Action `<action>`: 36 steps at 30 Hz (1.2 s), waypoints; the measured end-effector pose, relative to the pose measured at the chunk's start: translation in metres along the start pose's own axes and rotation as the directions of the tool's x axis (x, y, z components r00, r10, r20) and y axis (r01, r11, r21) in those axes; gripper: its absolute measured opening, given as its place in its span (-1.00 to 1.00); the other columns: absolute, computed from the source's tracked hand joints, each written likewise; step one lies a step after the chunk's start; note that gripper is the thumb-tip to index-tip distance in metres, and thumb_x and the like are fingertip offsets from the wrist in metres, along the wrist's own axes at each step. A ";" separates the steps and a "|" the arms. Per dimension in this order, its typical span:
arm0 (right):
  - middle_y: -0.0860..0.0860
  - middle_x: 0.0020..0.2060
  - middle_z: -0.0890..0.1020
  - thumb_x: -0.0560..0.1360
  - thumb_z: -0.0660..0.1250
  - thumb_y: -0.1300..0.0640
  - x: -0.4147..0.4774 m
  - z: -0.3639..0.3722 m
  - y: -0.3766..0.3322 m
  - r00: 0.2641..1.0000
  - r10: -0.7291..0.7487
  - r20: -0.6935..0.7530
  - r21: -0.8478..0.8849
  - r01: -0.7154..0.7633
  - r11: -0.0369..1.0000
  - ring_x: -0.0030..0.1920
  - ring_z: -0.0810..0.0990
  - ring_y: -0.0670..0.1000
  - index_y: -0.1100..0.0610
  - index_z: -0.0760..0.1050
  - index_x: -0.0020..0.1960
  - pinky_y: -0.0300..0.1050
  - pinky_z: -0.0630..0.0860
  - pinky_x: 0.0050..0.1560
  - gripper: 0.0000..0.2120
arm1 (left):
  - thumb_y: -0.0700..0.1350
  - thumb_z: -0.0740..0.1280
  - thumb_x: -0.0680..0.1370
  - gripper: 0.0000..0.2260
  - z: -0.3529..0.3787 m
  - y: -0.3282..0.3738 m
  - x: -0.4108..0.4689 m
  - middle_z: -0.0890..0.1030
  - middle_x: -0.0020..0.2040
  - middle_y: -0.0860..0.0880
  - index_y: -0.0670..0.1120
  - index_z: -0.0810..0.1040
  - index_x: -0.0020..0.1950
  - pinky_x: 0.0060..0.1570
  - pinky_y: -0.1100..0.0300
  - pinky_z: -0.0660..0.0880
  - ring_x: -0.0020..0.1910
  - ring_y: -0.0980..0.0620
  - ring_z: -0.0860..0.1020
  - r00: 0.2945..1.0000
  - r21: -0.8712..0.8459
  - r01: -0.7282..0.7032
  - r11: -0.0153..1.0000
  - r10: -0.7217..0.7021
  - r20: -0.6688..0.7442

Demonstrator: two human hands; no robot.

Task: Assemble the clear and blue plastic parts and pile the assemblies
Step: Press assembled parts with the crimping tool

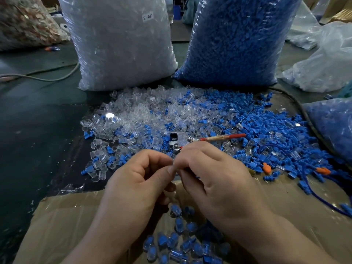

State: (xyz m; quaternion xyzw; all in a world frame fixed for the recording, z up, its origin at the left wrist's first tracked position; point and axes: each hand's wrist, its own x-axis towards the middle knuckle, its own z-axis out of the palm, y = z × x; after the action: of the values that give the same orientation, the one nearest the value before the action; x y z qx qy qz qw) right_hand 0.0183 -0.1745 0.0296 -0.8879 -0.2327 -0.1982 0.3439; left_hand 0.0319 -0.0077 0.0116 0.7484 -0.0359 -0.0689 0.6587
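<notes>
My left hand [137, 180] and my right hand [211, 174] meet fingertip to fingertip in the middle of the view, fingers curled and pinching a small part that the fingers almost fully hide. Beyond them a heap of loose clear caps [137, 115] spreads on the left and loose blue plugs [266, 126] on the right. Below my hands, finished clear-and-blue assemblies [182, 242] lie piled in an open cardboard box [62, 221].
A large bag of clear parts [122, 42] and a large bag of blue parts [234, 39] stand behind the heap. A red-handled tool [219, 138] lies among the parts. More plastic bags [327, 60] sit right, a cable [47, 75] runs left, and a few orange plugs [322, 170] lie right.
</notes>
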 end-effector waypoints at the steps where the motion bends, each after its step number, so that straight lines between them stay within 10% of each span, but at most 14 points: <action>1: -0.05 -0.07 0.59 0.55 0.28 0.18 0.000 0.000 -0.001 1.000 -0.019 0.007 -0.025 0.020 0.999 -0.07 0.56 -0.03 0.12 0.59 -0.04 -0.04 0.52 -0.15 -0.89 | 0.19 0.44 0.27 -0.74 0.000 -0.001 0.000 0.69 -0.27 -0.06 0.13 0.68 -0.11 -0.37 0.27 0.56 -0.37 0.02 0.65 1.000 -0.022 -0.004 1.000 0.004 0.016; 14: -0.05 -0.05 0.63 0.53 0.25 0.13 0.002 -0.003 -0.003 0.995 -0.087 0.044 -0.120 0.092 0.988 -0.03 0.57 0.03 0.11 0.64 0.00 0.00 0.53 -0.12 -0.81 | 0.01 0.66 0.26 -0.71 -0.003 -0.003 0.003 0.66 -0.29 -0.22 -0.05 0.70 -0.11 -0.49 0.20 0.51 -0.45 -0.04 0.58 0.992 -0.302 0.114 0.947 -0.093 0.081; 23: -0.07 0.04 0.60 0.52 0.29 0.14 0.000 -0.001 0.003 0.989 -0.126 0.073 -0.085 0.132 0.988 0.03 0.56 0.02 0.07 0.59 0.07 0.00 0.56 -0.08 -0.83 | -0.11 0.69 0.24 -0.73 0.001 -0.005 0.005 0.63 -0.35 -0.15 0.02 0.67 -0.18 -0.44 0.23 0.51 -0.44 -0.02 0.56 1.000 -0.172 0.011 0.985 -0.009 0.010; 26: -0.11 0.24 0.51 0.49 0.27 -0.03 0.002 -0.004 0.018 0.996 0.043 0.081 -0.320 -0.015 0.947 0.29 0.42 -0.02 -0.08 0.42 0.29 0.04 0.46 0.29 -0.63 | -0.29 0.53 0.39 -0.79 0.000 -0.008 0.009 0.58 -0.42 -0.07 0.04 0.65 -0.23 -0.52 0.25 0.47 -0.53 -0.01 0.53 0.999 -0.173 0.021 0.985 -0.029 -0.043; 30: -0.08 0.58 -0.03 0.53 0.17 -0.26 0.004 -0.015 0.048 0.862 0.488 0.135 -0.609 -0.316 0.728 0.57 -0.19 0.02 -0.17 -0.16 0.54 0.01 -0.25 0.51 -0.27 | -0.38 0.45 0.47 -0.66 -0.003 -0.007 0.009 0.59 -0.43 -0.02 0.09 0.66 -0.22 -0.49 0.24 0.53 -0.50 0.01 0.56 0.998 -0.090 0.052 0.995 -0.056 -0.037; 36: -0.10 0.52 0.18 0.48 0.06 -0.42 0.002 -0.022 0.060 0.840 0.506 0.193 -0.670 -0.264 0.694 0.52 0.06 0.05 -0.13 -0.03 0.54 0.08 -0.06 0.53 -0.26 | -0.33 0.47 0.46 -0.70 -0.003 -0.006 0.007 0.61 -0.40 -0.03 0.11 0.65 -0.19 -0.44 0.26 0.54 -0.47 0.00 0.58 0.998 -0.066 0.045 0.997 -0.048 -0.035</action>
State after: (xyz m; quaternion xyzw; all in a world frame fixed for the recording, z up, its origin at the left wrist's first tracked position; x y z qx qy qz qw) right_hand 0.0487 -0.2286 0.0143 -0.9995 -0.0188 -0.0173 0.0186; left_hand 0.0391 -0.0047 0.0058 0.7282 -0.0042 -0.0716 0.6816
